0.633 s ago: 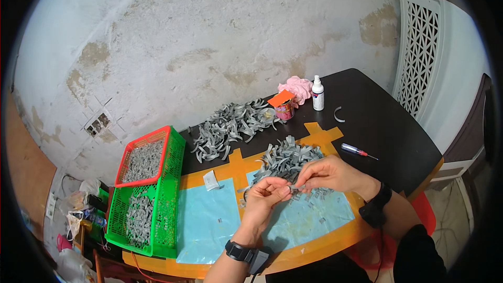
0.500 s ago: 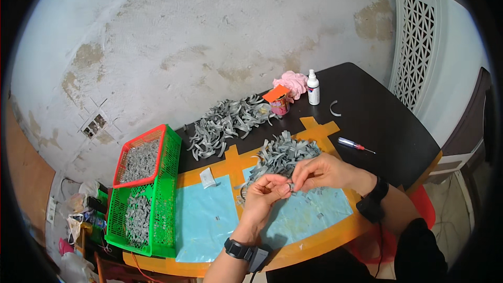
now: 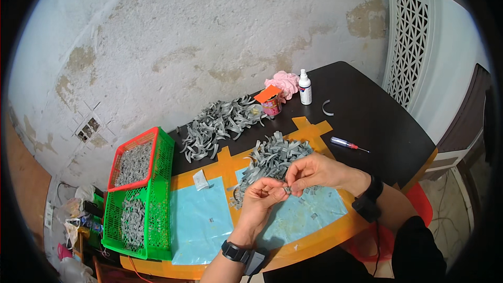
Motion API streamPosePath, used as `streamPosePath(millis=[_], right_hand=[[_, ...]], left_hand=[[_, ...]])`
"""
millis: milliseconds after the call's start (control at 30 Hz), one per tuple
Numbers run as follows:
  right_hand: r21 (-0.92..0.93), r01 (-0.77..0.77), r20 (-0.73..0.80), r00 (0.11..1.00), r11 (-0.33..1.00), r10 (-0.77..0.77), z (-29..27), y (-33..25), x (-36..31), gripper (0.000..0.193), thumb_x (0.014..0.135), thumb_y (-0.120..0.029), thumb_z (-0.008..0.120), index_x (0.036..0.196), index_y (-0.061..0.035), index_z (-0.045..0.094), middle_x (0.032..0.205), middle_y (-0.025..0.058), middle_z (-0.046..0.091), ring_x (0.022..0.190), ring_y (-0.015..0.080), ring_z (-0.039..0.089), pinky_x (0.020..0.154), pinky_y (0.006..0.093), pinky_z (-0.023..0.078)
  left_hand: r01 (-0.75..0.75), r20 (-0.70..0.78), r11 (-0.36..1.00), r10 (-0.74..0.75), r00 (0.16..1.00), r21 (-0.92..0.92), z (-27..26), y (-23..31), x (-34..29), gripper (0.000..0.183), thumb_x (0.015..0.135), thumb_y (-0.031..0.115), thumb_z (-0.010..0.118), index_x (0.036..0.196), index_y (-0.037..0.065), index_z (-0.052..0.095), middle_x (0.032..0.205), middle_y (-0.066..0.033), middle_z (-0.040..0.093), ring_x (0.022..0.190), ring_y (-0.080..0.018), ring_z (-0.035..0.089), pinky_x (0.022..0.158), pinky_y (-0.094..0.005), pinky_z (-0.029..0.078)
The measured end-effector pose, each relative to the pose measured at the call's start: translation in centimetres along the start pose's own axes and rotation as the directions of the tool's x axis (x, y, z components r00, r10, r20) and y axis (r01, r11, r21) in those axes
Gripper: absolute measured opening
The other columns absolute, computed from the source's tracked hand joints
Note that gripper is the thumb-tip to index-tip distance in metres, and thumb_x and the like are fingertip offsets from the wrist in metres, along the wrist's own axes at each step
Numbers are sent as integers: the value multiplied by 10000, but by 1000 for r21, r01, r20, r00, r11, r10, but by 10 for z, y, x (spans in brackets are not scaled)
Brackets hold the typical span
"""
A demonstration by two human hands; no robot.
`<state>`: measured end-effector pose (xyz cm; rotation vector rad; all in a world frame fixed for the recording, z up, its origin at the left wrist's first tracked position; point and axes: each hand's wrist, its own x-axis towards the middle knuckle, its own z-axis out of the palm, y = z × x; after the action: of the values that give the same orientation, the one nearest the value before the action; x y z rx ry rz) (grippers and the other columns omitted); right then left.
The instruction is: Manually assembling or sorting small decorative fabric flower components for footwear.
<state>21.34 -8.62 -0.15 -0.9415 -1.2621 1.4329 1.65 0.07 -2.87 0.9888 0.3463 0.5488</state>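
Note:
My left hand (image 3: 262, 195) and my right hand (image 3: 316, 173) meet over the blue sheet (image 3: 298, 225), fingertips close together. Between them is a small grey piece (image 3: 286, 190), mostly hidden by the fingers; its exact kind is too small to make out. Both hands are closed in a pinch on it. Just beyond them lies a heap of curved grey strips (image 3: 272, 154). A few small grey bits rest on the sheet under my hands.
At left, a green basket (image 3: 163, 178) and a red basket (image 3: 152, 163) hold many small grey pieces. Farther back are another heap of grey strips (image 3: 222, 123), a tin (image 3: 272, 106), pink cloth (image 3: 283, 82) and white bottle (image 3: 305, 88). A screwdriver (image 3: 348, 144) lies right.
The view has shifted slightly, so the scene sits a little farther left. My hands stay together at the small grey piece, with only slight finger movement.

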Motion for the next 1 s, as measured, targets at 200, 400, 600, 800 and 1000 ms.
streamPosePath(millis=[200, 400, 600, 800, 1000], right_hand=[[67, 9, 4, 1000, 998, -9, 2, 1, -1, 105, 868, -51, 638, 948, 4, 600, 888, 62, 647, 806, 132, 645, 740, 253, 511], [133, -27, -37, 999, 991, 32, 2, 2, -2, 150, 856, -82, 654, 946, 22, 594, 892, 93, 649, 792, 149, 648, 747, 267, 528], [161, -42, -22, 999, 986, 46, 1, 4, -2, 138, 846, -72, 651, 929, 21, 591, 872, 108, 650, 778, 159, 652, 737, 271, 534], [94, -54, -26, 998, 994, 57, -1, 2, -2, 132, 835, -68, 666, 904, 29, 609, 854, 112, 664, 766, 160, 668, 727, 267, 541], [-12, -77, -65, 995, 997, 76, -1, 3, 0, 136, 835, -74, 680, 897, 30, 617, 822, 109, 671, 737, 158, 679, 689, 250, 552]], left_hand=[[-11, 56, 997, 15, 998, -77, -5, -2, 0, 111, 852, -45, 619, 917, 44, 614, 1016, -80, 644, 865, -143, 643, 796, -271, 543], [-23, 68, 996, 29, 997, -88, -1, -2, 0, 117, 848, -69, 607, 852, 46, 586, 1018, -81, 628, 872, -153, 635, 799, -277, 543], [-18, 92, 996, 26, 995, -87, 1, -2, 0, 157, 837, -86, 609, 778, 45, 546, 1007, -80, 624, 857, -149, 628, 790, -277, 543], [-17, 47, 1000, 18, 999, -24, 4, -1, 0, 149, 853, -55, 611, 781, 47, 531, 994, -77, 618, 816, -149, 642, 754, -260, 554], [39, -33, 998, -37, 999, 57, 5, -1, 1, 134, 865, -46, 606, 805, 53, 537, 992, -77, 628, 825, -140, 641, 755, -247, 553]])
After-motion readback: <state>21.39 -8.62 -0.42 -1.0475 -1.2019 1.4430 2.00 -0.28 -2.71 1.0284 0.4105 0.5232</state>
